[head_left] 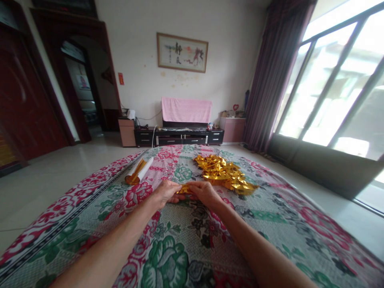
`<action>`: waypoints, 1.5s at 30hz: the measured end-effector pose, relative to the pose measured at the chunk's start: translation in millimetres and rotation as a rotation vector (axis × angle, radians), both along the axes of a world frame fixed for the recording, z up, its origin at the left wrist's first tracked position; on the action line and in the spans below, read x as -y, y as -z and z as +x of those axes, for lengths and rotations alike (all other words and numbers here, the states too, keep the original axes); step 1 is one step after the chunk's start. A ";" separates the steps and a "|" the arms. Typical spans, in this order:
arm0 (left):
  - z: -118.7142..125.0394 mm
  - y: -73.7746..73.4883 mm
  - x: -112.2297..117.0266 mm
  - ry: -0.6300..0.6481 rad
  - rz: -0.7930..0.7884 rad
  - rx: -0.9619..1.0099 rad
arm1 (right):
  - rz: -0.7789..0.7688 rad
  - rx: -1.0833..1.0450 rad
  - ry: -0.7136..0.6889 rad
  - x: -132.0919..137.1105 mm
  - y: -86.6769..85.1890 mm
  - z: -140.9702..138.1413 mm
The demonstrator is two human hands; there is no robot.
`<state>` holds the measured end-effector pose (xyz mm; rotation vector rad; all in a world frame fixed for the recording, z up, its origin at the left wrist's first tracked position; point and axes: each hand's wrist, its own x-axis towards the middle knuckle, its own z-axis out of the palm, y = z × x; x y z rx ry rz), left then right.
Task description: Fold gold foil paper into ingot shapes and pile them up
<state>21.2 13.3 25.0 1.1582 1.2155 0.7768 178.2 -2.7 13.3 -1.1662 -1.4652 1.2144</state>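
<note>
My left hand [166, 192] and my right hand [204, 191] meet over a flowered cloth [180, 248], both pinched on a small piece of gold foil paper [185, 189] held between them. Just beyond my right hand lies a heap of folded gold foil pieces [225, 172]. Farther left on the cloth lies a roll of gold foil with a white backing [139, 171], apart from both hands.
The cloth covers a low wide surface with tiled floor [45, 176] around it. A dark TV cabinet with a pink cover [186, 120] stands against the far wall. Large windows and a dark curtain [270, 80] are at the right, and a dark doorway stands at the left.
</note>
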 end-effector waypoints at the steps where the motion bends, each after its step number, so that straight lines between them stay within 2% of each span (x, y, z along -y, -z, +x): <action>1: 1.0 0.8 -0.1 -0.010 0.009 -0.006 | 0.006 0.006 0.000 0.2 0.2 -0.1; 12: 3.6 1.7 2.0 0.004 0.040 -0.053 | 0.005 0.014 0.065 -5.0 5.2 -1.5; 16: 3.7 2.7 1.5 -0.031 0.048 -0.042 | 0.016 0.024 0.025 -3.3 4.1 -1.6; 27: 2.2 -0.9 2.9 0.008 0.039 -0.012 | -0.006 -0.038 0.072 -3.8 5.2 -1.1; 35: -1.3 -2.8 3.6 0.045 0.029 -0.002 | -0.013 0.013 0.027 -0.6 -0.1 0.9; 40: 0.2 -1.5 3.1 0.011 0.021 -0.013 | -0.029 0.004 0.046 -0.9 0.7 -0.3; 45: 1.6 0.2 2.5 0.041 0.025 -0.043 | -0.026 -0.024 0.080 -1.5 3.1 -1.0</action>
